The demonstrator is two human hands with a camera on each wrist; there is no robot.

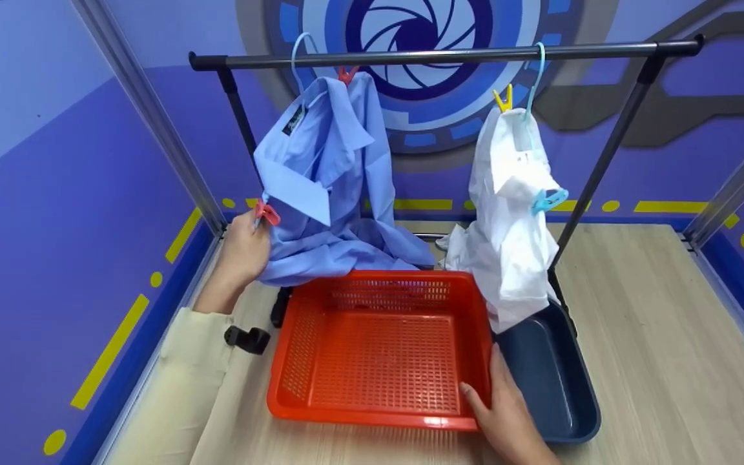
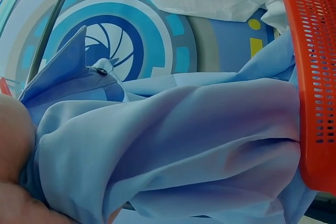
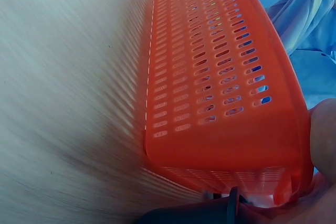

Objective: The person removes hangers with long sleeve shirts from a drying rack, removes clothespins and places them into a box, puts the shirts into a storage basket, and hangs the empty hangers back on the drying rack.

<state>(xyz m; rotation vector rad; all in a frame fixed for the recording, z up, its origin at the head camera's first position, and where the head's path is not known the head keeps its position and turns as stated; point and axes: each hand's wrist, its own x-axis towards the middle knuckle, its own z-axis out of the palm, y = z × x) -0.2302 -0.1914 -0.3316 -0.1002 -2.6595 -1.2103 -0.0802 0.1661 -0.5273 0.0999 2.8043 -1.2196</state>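
Observation:
A light blue shirt [image 1: 346,174] hangs from a pale hanger [image 1: 297,58], with a red clothespin [image 1: 267,213] on its left side and another red clothespin [image 1: 347,75] near the top. My left hand [image 1: 243,248] grips the shirt's left edge right beside the lower clothespin; folds of cloth [image 2: 173,140] spread from it in the left wrist view. With the thumb inside and fingers outside, my right hand [image 1: 507,413] holds the near right corner of a red perforated basket [image 1: 382,420]. The basket holds nothing, and its far rim meets the shirt's lower folds.
A white garment [image 1: 517,232] hangs to the right on a light blue hanger [image 1: 540,71], with a yellow clothespin [image 1: 504,98] and a blue clothespin [image 1: 547,201]. Both hangers hook over a dark metal rail [image 1: 411,57]. A dark blue tub [image 1: 582,387] stands partly behind the basket.

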